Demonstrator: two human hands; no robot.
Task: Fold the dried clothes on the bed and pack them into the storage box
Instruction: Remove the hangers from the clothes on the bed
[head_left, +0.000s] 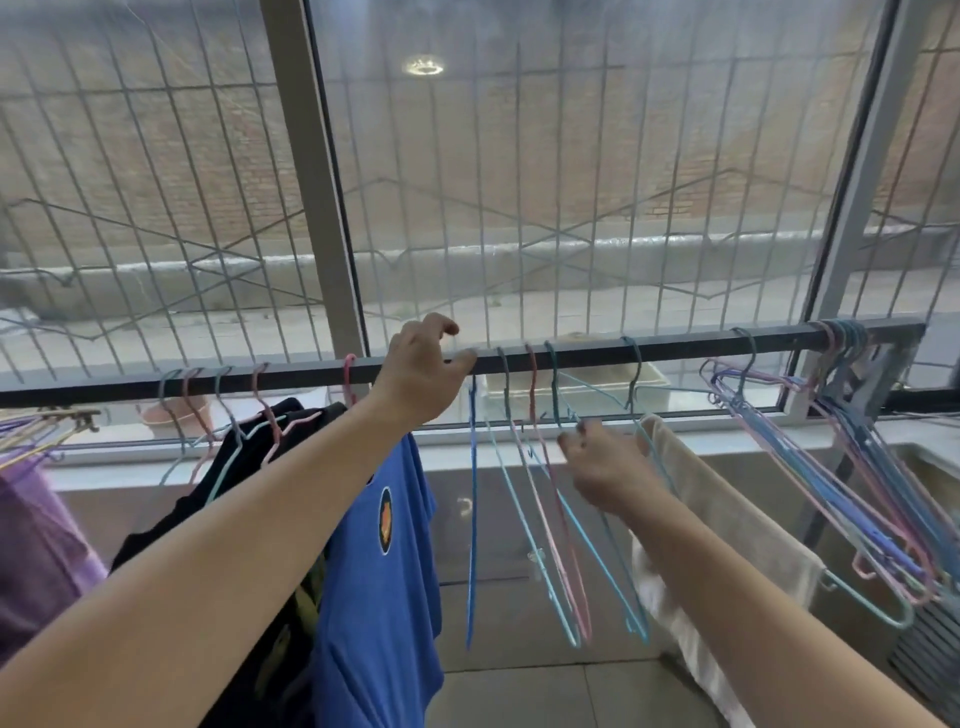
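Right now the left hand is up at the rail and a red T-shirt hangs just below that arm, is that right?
Not quite: the T-shirt is blue, not red, as the head view shows. The rest holds: the left hand is up at the rail, and the shirt hangs just below that arm.

A dark rail (675, 347) carried wire hangers (545, 467) right of the gripping left hand (421, 374), clothed hangers left.
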